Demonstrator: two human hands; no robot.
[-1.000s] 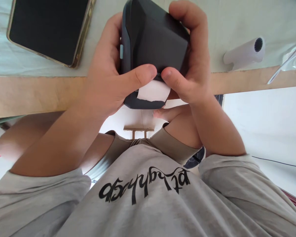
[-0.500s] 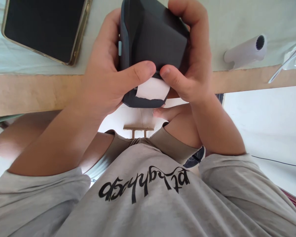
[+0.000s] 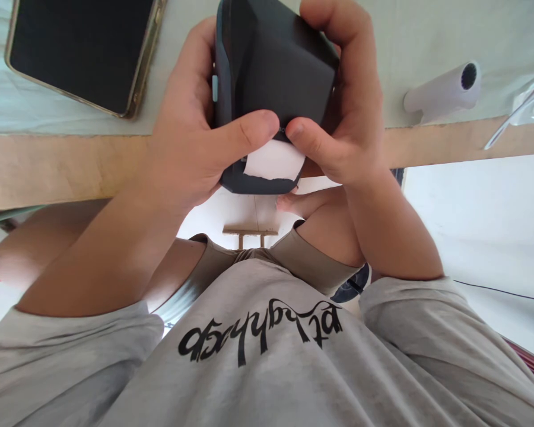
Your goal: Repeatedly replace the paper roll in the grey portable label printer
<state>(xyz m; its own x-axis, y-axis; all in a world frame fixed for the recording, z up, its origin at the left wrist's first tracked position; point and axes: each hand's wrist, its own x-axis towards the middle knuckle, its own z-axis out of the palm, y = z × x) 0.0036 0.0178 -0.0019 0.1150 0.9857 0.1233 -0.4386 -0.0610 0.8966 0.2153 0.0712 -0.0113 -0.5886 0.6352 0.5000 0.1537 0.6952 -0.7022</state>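
Top centre of the frame: left hand (image 3: 187, 142) and right hand (image 3: 351, 118) both grip a dark grey plastic box-shaped printer (image 3: 271, 71), thumbs meeting above a white paper strip (image 3: 273, 161) already protruding, untorn. Black smartphone (image 3: 82, 50) upper left; white paper roll (image 3: 442, 92) upper right.

matt dark plastic device (image 3: 276, 65), white paper strip (image 3: 273, 161), glossy glass phone (image 3: 80, 47), bare wood table edge (image 3: 62, 169).

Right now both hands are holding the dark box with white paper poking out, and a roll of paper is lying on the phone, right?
Not quite. The head view shows the roll of paper on the table, far from the phone. Both hands do hold the dark box.
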